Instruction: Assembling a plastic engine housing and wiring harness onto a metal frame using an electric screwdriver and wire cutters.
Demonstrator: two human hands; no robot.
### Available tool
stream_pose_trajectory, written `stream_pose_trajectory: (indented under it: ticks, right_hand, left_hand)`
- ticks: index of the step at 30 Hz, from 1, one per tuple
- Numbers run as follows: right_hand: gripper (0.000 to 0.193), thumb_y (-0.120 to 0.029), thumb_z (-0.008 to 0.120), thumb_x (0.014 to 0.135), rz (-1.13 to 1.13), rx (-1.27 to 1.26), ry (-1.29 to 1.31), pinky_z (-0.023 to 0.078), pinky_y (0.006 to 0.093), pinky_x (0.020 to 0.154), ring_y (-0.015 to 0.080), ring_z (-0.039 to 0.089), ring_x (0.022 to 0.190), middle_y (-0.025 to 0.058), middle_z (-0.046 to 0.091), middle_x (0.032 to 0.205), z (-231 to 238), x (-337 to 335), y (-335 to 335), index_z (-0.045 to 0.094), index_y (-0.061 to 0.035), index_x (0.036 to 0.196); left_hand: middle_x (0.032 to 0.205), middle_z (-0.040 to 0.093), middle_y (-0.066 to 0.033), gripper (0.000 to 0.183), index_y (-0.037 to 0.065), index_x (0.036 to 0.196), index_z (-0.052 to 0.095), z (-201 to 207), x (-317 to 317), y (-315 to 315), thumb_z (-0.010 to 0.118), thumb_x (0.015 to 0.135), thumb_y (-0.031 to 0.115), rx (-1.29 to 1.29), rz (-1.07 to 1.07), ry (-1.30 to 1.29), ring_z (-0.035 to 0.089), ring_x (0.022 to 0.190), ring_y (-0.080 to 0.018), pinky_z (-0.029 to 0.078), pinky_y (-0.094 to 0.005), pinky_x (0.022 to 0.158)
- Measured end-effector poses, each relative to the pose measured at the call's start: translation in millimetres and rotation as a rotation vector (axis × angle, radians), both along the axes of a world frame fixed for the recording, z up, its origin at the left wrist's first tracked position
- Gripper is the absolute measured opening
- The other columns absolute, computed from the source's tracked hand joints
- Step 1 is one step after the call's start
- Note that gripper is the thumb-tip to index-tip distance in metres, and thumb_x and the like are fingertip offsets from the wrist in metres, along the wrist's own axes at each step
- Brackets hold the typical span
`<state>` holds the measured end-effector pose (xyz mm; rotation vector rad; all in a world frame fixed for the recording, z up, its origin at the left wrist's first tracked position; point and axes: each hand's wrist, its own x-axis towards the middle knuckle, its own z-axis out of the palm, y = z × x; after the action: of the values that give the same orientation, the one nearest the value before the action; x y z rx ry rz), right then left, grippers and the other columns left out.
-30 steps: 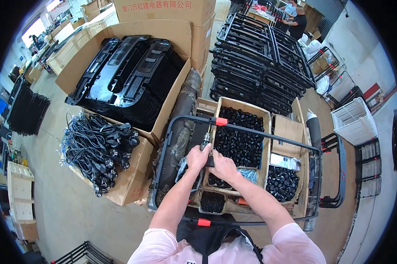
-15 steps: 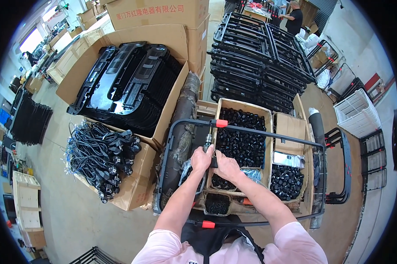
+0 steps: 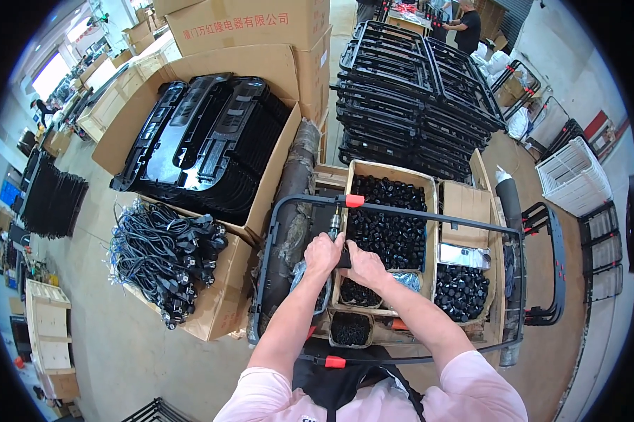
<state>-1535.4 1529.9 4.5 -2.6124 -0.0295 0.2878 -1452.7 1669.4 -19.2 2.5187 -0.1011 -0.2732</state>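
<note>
Little has moved since a second ago: left hand [image 3: 322, 252] wraps one power screwdriver [image 3: 335, 223], right hand's [image 3: 365, 265] grip unclear. Its tip appears beside the farther of two red clips [image 3: 355, 200] on one black frame [image 3: 471, 224].

A large, bright workshop with a smooth beige concrete floor [image 3: 131, 359], browner toward the right. A pale, scuffed wall [image 3: 573, 60] runs down the right side, meeting a dark grey corrugated panel [image 3: 522, 24] at the far end. At upper left, a window [image 3: 50, 77] glows white. Light-wood crates [image 3: 48, 323] stand at left; a wooden table [image 3: 405, 26] sits at the back.
</note>
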Motion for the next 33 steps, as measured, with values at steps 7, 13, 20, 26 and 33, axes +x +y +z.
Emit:
stream_pose_trajectory:
  ticks: [7,13,20,26,33]
  right_hand:
    - [0.083,-0.035,0.082,0.084,-0.004,0.048,-0.02,0.059,0.0519,0.092,0.0476,0.072,0.105,0.0325,0.071,0.117,0,6,-4,0.041,0.0058,0.144]
    - [0.067,-0.029,0.082,0.084,0.056,0.01,-0.111,0.058,0.0533,0.091,0.0459,0.069,0.108,0.0269,0.066,0.119,0,4,-7,0.05,0.0002,0.135]
    - [0.054,-0.019,0.083,0.082,0.02,0.088,-0.195,0.059,0.054,0.089,0.0446,0.067,0.11,0.0175,0.053,0.135,-1,-2,4,0.056,-0.0035,0.126]
    - [0.053,-0.018,0.083,0.082,0.008,0.111,-0.189,0.058,0.0539,0.091,0.0458,0.067,0.11,0.0177,0.053,0.139,0,-7,7,0.057,-0.0042,0.126]
    - [0.055,-0.019,0.083,0.082,-0.009,0.099,-0.171,0.058,0.0538,0.092,0.0462,0.067,0.111,0.0184,0.052,0.141,-4,-14,7,0.057,-0.0041,0.128]
  left_hand:
    - [0.102,0.075,-0.0314,0.067,-0.005,0.1,0.072,1,6,-4,0.062,0.098,0.061,0.016,-0.002,0.003,0.073,0.103,-0.0484,0.057,-0.0563,0.091]
    - [0.105,0.075,-0.0319,0.067,-0.005,0.105,0.072,2,7,-11,0.062,0.098,0.061,0.045,0.018,0.006,0.073,0.104,-0.0482,0.057,-0.0558,0.092]
    - [0.104,0.075,-0.0318,0.068,-0.006,0.104,0.072,5,7,-8,0.061,0.098,0.062,0.037,0.0,0.049,0.073,0.104,-0.0481,0.057,-0.0556,0.092]
    - [0.104,0.075,-0.033,0.07,-0.006,0.103,0.071,3,2,-4,0.063,0.096,0.062,0.016,0.016,0.027,0.073,0.104,-0.0485,0.057,-0.0558,0.092]
    - [0.1,0.077,-0.0276,0.063,-0.004,0.099,0.073,21,-2,-4,0.066,0.095,0.058,0.147,-0.069,0.009,0.075,0.102,-0.0416,0.06,-0.0492,0.088]
